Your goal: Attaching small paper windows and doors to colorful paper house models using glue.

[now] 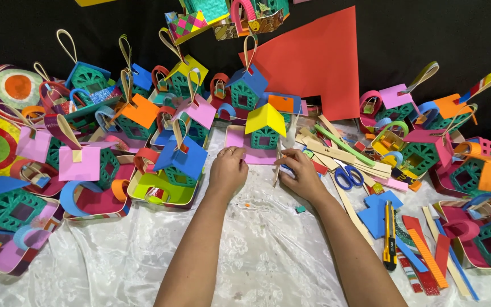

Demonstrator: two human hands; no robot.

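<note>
Was gluing little green paper house with yellow roof (265,129) onto pink square base (241,149), mid-worktop. Left hand (228,169) pressed base, grip curled; right hand (301,172) pinched thin stick (278,163). Needed steady pressing next.

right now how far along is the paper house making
Done: many small houses with coloured roofs and loop handles sit finished at the left and right. In hand: a green house with a yellow roof stands on a pink base, the left hand and right hand at its edge; no handle shows on it. Left: loose strips, scissors and a cutter lie unused nearby.
</note>
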